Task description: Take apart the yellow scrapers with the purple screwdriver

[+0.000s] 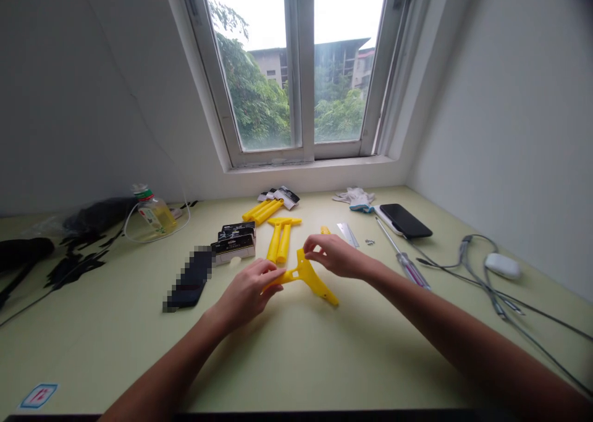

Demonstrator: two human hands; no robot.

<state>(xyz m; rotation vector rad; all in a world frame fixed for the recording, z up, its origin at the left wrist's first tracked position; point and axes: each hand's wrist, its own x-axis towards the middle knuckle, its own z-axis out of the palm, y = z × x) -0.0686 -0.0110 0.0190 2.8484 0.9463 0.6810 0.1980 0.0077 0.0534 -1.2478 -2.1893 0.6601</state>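
My left hand (250, 289) is wrapped round the handle of a yellow plastic T-shaped scraper (316, 281), held just above the table. The scraper's wide head is tilted, with small holes near its ends. At the upper end of the head is my right hand (331, 254), its thumb and fingers pinched together; whatever is between them is too small to make out. Beyond my right hand lie metal blades (347, 234), a few small screws (369, 242) and a small yellow piece (325, 230). Behind the scraper are another yellow T-shaped piece (284, 222) and yellow tube handles (283, 244).
A screwdriver (407, 262), a phone (406, 220), cables (467, 267) and a white case (503, 265) lie at right. Gloves (354, 198) and more yellow handles (264, 211) are farther back. At left are black boxes (234, 246), a dark phone (192, 280) and a bottle (155, 212).
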